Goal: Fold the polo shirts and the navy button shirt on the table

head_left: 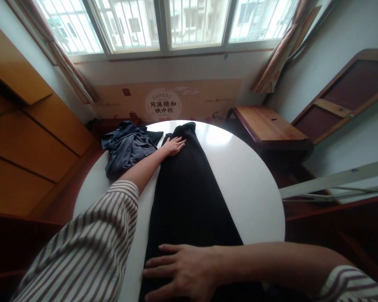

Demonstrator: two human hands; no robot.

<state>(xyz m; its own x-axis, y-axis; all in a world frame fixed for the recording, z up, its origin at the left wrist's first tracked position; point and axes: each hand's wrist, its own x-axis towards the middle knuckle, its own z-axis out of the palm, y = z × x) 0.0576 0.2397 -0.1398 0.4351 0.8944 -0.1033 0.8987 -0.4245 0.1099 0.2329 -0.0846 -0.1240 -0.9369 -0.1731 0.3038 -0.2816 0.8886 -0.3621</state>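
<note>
A long black garment (185, 197), which looks like a pair of trousers, lies lengthwise across the white round table (252, 188). My left hand (175, 146) rests flat on its far part, fingers stretched out, just below the bunched far end. Nearer to me, my right hand (185, 268) lies palm down on the wide near part with its fingers spread. Neither hand grips the cloth. A crumpled pile of dark blue-grey clothes (129, 147) sits on the table to the left of my left hand. The garment's near end runs out of view beneath my right arm.
A wooden side table (267, 123) stands beyond the table at the right. Orange-brown cabinets (25, 147) line the left side. A printed banner (113, 96) covers the wall below barred windows (195, 21). A pale bar (334, 178) reaches toward the table's right edge.
</note>
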